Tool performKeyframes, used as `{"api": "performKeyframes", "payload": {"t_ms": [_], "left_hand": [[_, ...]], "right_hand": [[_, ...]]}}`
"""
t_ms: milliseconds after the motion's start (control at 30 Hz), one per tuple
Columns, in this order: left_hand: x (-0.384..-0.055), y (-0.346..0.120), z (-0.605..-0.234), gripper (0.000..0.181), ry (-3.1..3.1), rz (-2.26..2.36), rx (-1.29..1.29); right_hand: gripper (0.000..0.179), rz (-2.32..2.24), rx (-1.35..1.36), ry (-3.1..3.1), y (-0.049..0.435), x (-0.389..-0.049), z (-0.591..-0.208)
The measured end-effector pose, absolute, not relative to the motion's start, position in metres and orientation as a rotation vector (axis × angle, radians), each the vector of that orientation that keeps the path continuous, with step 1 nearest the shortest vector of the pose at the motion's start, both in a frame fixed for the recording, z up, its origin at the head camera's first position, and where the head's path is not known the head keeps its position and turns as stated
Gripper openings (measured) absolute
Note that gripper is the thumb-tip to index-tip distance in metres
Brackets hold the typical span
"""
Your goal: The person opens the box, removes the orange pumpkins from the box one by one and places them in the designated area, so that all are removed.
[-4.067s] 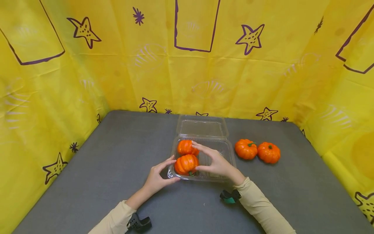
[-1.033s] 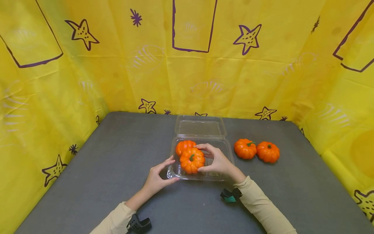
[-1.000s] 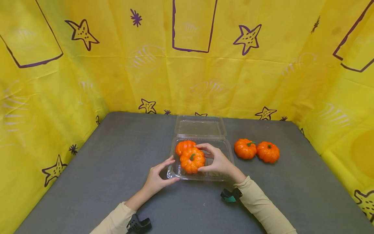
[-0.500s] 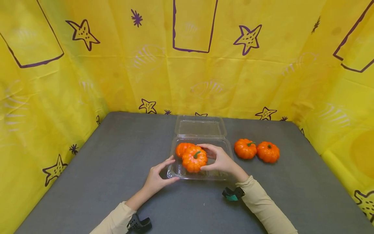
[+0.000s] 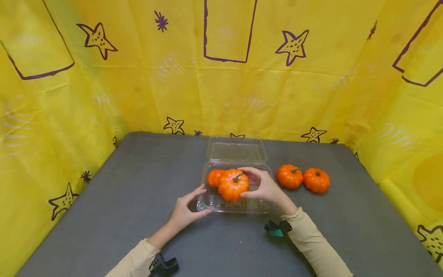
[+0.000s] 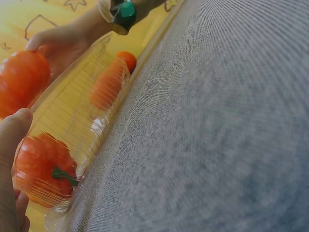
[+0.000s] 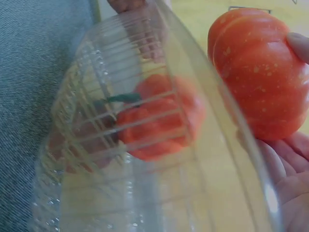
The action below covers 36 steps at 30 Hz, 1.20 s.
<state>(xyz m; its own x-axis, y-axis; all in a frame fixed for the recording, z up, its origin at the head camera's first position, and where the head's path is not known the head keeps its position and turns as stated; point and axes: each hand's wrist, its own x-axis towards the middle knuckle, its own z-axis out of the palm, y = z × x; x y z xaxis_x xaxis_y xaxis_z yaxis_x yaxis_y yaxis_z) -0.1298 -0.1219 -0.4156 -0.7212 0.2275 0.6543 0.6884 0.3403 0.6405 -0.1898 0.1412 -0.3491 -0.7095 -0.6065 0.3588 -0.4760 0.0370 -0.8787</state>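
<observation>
A small orange pumpkin [image 5: 233, 185] with a green stem is in my right hand [image 5: 265, 188], fingers behind it and thumb in front. The right wrist view shows this pumpkin [image 7: 258, 72] above the rim of a clear plastic clamshell container [image 5: 214, 208]. Another pumpkin [image 5: 214, 178] sits inside at the left, partly hidden behind the held one; through the clear wall its stem [image 6: 63, 176] shows. My left hand [image 5: 185, 209] holds the container's front left corner, thumb [image 6: 19, 123] at the rim and fingers along the side.
The container's lid [image 5: 237, 151] lies folded back toward the yellow curtain [image 5: 221, 84]. Two more pumpkins [image 5: 289, 177] stand side by side on the grey table [image 5: 155, 165], right of the container. Curtain walls rise at the back and both sides.
The right hand has raised the front pumpkin from the container's front left and moved it rightward. Its stem has turned from the front to face up. The left hand stays at the corner.
</observation>
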Motion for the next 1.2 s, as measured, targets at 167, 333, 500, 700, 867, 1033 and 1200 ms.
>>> {"api": "performKeyframes", "payload": {"t_ms": [167,333,500,700,867,1033,1200], "left_hand": [[-0.13,-0.122,-0.416,0.057,-2.159,-1.349,-0.806],[-0.13,-0.123,-0.416,0.056,-2.18,-1.357,-0.791],[-0.13,-0.123,-0.415,0.057,-2.17,-1.346,-0.801],[-0.13,-0.122,-0.416,0.056,-2.174,-1.35,-0.8],[-0.129,-0.122,-0.417,0.056,-2.174,-1.35,-0.814],[-0.127,-0.122,-0.415,0.056,-2.179,-1.33,-0.809],[-0.129,-0.122,-0.413,0.056,-2.18,-1.312,-0.81]], "right_hand": [[0.063,-1.813,-1.103,2.201,0.149,-0.2,-0.359],[0.062,-1.787,-1.036,2.287,0.155,-0.205,-0.364],[0.058,-1.805,-1.007,2.295,0.157,-0.201,-0.357],[0.056,-1.823,-1.013,2.295,0.163,-0.2,-0.36],[0.054,-1.836,-0.981,2.281,0.177,-0.201,-0.37],[0.052,-1.834,-0.943,2.271,0.189,-0.197,-0.371],[0.053,-1.863,-0.916,2.272,0.205,-0.193,-0.373]]}}
